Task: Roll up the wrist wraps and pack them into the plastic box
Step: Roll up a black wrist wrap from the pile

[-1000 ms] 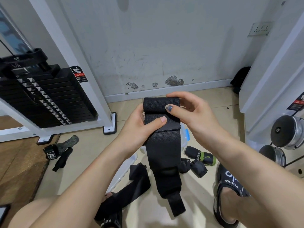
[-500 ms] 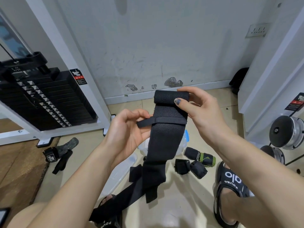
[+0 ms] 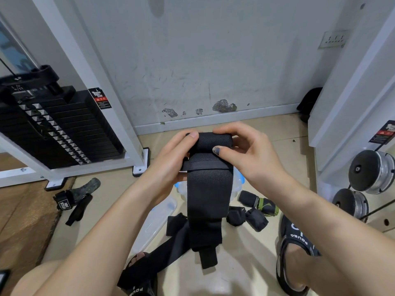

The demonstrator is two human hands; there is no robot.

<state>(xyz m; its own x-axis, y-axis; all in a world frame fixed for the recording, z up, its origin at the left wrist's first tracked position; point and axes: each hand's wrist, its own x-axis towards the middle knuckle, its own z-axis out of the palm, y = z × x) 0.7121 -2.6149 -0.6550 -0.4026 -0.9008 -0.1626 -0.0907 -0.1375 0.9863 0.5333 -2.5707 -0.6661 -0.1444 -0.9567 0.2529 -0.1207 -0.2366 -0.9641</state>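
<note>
A long black wrist wrap (image 3: 208, 195) hangs in front of me, its top end rolled into a thick coil. My left hand (image 3: 171, 161) grips the coil's left end, and my right hand (image 3: 245, 152) pinches its right end between thumb and fingers. The loose tail hangs down to the floor. Behind the wrap, mostly hidden, sits the clear plastic box (image 3: 237, 184) with a blue clip. Its clear lid (image 3: 158, 221) lies on the floor at lower left. Another black wrap (image 3: 171, 244) lies unrolled below.
Rolled wraps, black (image 3: 245, 216) and black-green (image 3: 258, 202), lie on the floor right of the box. A camouflage strap (image 3: 72, 197) lies at left by the weight stack frame (image 3: 64, 124). Dumbbells (image 3: 372, 171) stand at right. My sandalled feet (image 3: 297, 253) rest below.
My left hand came back onto the roll after letting go of the thin strap. Both hands dropped lower and turned the coil, taking up more wrap.
</note>
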